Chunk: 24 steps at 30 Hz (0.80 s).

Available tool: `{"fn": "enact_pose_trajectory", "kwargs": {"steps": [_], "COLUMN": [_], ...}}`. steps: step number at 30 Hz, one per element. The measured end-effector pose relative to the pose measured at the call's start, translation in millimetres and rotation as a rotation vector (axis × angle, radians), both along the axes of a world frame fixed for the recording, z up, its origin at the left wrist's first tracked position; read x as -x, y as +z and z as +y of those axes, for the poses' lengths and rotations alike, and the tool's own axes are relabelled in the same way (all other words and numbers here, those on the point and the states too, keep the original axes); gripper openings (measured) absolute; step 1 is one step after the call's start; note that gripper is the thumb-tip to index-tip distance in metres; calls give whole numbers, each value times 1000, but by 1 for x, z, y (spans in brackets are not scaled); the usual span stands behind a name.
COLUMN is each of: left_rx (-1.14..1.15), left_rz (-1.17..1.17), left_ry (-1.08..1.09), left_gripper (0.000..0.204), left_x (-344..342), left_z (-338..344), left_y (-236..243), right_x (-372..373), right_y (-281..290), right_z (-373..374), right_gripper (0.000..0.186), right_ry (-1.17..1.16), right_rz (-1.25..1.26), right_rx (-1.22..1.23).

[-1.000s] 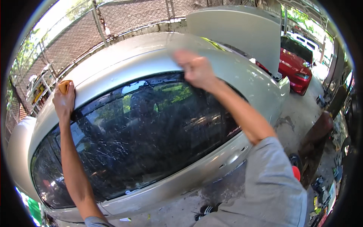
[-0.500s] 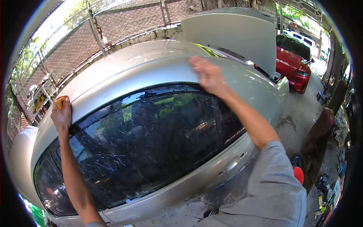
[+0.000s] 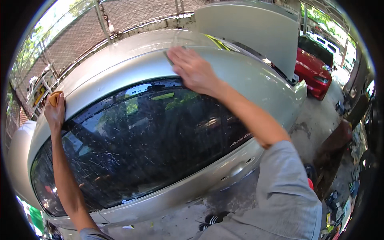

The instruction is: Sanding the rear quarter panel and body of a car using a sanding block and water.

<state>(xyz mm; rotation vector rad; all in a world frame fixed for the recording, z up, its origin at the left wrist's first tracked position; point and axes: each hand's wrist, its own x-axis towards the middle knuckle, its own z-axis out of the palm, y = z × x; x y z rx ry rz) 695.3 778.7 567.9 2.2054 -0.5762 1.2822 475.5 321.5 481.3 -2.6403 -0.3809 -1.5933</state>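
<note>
A silver car (image 3: 120, 66) fills the middle, its dark side windows (image 3: 152, 140) streaked and spotted with water. My left hand (image 3: 55, 114) rests at the roof edge near the left end of the windows, closed round a small orange-tan sponge (image 3: 54, 99). Over the roof rail above the glass, my right hand (image 3: 192, 70) lies nearly flat, fingers together. The edge of a thin grey sheet (image 3: 169, 58), like sandpaper, shows under its fingertips, pressed against the paint. The rest of the sheet is hidden by the hand.
The car's hood (image 3: 248, 32) stands raised at the far end. Beyond it is a red car (image 3: 314, 66). A chain-link fence (image 3: 140, 16) and low wall run along the far side. Scattered clutter (image 3: 336, 204) covers the ground at right; a shoe (image 3: 214, 219) shows below.
My right hand has slid left along the roof rail with the sheet. The left hand keeps its hold on the sponge at the roof edge. The whole view has shifted slightly.
</note>
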Motion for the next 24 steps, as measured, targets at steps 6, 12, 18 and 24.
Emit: {"fn": "enact_pose_trajectory", "kwargs": {"steps": [6, 12, 18, 24], "left_rx": [-20, 51, 71, 95], "left_rz": [-127, -76, -41, -46], "left_ry": [-3, -86, 61, 15], "left_gripper": [30, 34, 40, 36], "left_x": [11, 9, 35, 24], "left_z": [0, -26, -13, -31], "left_y": [1, -2, 5, 2], "right_x": [67, -39, 21, -76], "right_y": [-21, 57, 50, 76], "right_z": [-60, 69, -10, 119], "right_gripper": [68, 66, 65, 65], "right_ry": [-50, 260, 91, 428], "right_rz": [327, 196, 460, 161], "right_rx": [434, 673, 820, 782]}}
